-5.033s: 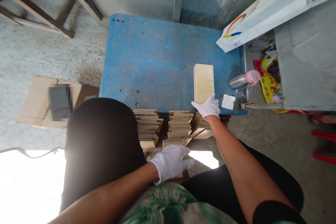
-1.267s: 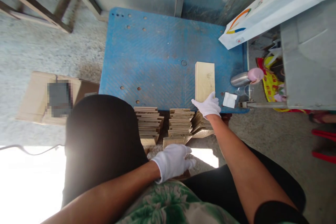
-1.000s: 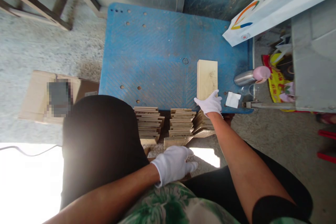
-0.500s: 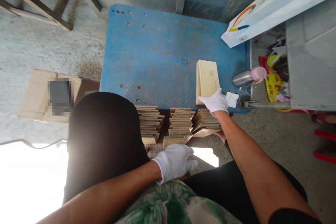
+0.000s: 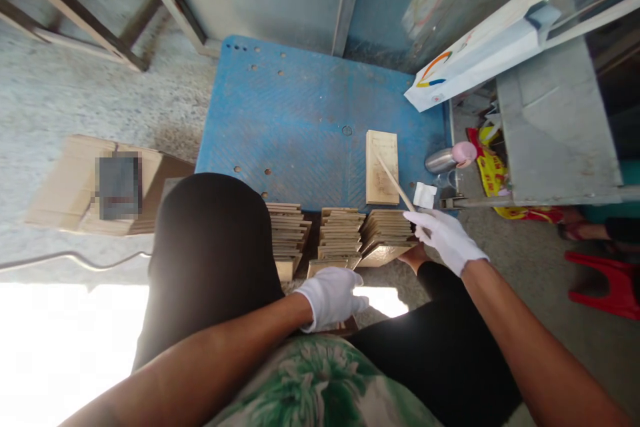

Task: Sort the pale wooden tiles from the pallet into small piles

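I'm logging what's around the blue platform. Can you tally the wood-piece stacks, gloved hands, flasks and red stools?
Stacks of wood pieces in the front row: 3
Stack on the blue platform: 1
White-gloved hands, left hand and right hand: 2
Pink-capped flask: 1
Red stool: 1
Total: 8

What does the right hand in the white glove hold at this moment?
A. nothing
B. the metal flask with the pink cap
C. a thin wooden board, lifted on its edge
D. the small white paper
C: the right hand grips one end of a thin wooden board, which slants up over the blue pallet.
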The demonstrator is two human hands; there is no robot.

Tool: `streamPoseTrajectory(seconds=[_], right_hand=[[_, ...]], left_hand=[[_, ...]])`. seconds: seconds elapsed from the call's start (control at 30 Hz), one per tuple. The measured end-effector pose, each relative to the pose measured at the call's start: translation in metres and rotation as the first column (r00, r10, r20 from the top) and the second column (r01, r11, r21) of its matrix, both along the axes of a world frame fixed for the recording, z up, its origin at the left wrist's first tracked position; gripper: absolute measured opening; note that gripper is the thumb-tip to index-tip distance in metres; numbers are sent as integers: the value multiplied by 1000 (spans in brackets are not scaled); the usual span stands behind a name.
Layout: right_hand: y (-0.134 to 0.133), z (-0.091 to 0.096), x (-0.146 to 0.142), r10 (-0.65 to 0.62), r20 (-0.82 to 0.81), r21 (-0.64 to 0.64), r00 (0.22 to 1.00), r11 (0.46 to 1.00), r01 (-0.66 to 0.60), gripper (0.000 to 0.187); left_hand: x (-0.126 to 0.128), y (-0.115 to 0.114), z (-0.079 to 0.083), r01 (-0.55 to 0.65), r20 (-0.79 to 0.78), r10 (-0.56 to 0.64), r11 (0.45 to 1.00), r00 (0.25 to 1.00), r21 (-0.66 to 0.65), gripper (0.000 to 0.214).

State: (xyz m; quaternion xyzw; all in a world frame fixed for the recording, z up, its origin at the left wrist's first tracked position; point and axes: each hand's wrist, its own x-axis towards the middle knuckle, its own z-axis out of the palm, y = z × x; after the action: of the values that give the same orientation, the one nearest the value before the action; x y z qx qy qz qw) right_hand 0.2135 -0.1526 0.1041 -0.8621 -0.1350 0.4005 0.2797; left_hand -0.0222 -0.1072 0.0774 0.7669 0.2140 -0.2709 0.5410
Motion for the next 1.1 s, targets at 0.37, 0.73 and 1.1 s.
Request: streamPoseTrajectory(seconds=[0.37,0.73,1.1], right_hand=[[-92,85,-65,-660,-638,-230,396,654,720,52],[-110,73,-98,-611,-782,-260,123,500,826,54],[-100,-7,-91,-698,-695,-245,175,458,854,48]], left_hand=[[-7,-4,-6,13,30,-15,997,999,79,55],[-6,-4,-11,39,21,-42,993,999,111,49],[-4,-5,-9,60,21,-63,992,998,110,53]])
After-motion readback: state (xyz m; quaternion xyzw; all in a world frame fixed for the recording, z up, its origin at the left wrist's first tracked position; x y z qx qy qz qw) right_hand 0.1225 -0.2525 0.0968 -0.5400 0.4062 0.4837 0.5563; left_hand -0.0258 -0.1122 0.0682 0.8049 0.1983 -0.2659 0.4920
